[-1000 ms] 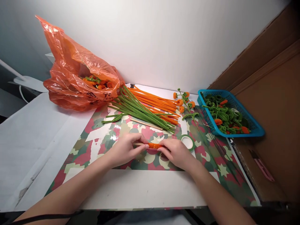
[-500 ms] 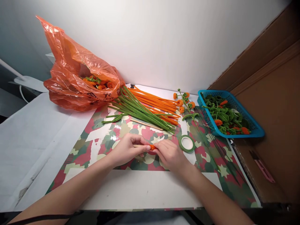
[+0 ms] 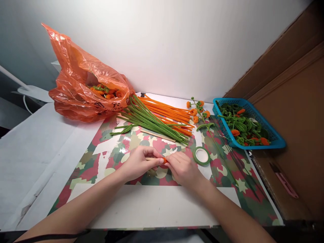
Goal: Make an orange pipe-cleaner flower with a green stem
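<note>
Closing leftward, the right hand (image 3: 183, 168) now sits fingertip to fingertip with the left hand (image 3: 138, 163). The orange coil (image 3: 164, 160), which spanned a long gap a second ago, shows only as a small nub between them. The left hand's fingers are curled shut around a thin wooden stick (image 3: 150, 158), whose long axis runs left to right just below the frame's centre. The right thumb and fingers pinch the coil at the stick's right end. Both hands rest over the camouflage mat (image 3: 101, 162). A green tape roll (image 3: 201, 155) lies just right of the right hand, apart from it.
</note>
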Demonstrator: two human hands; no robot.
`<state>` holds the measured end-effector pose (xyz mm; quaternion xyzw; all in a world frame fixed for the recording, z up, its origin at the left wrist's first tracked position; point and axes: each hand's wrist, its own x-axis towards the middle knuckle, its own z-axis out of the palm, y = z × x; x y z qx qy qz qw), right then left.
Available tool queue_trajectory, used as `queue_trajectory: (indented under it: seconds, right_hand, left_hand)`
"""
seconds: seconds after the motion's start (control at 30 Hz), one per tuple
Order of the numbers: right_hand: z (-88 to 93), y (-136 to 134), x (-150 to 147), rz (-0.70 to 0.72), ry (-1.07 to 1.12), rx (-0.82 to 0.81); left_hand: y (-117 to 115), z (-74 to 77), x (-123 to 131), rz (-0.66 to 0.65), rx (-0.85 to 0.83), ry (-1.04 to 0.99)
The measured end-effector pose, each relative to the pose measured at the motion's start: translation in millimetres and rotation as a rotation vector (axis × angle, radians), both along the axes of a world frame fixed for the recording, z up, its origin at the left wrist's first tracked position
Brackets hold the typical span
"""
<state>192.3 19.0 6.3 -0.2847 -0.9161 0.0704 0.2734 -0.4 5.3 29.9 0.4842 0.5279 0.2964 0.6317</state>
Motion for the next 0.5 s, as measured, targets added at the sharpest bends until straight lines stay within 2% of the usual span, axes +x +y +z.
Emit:
queue_trajectory:
  seconds: [0.1, 0.2, 0.33, 0.5]
  right_hand:
    - [7.6, 1, 4, 0.016, 0.056, -0.118]
    - [12.2, 3, 8, 0.007, 0.113, -0.237]
    - [14.7, 8, 13, -0.078, 0.084, -0.396]
    - [15.9, 13, 18, -0.14, 0.072, -0.495]
  left_hand:
    - [-2, 0.5, -1, -0.038, 0.146, 0.037]
    - [-2, 0.0, -6, -0.052, 0.419, 0.17]
    - [4, -0.6, -17, -0.026, 0.793, 0.415]
    - [9, -3.9, -22, -0.06, 1.122, 0.602]
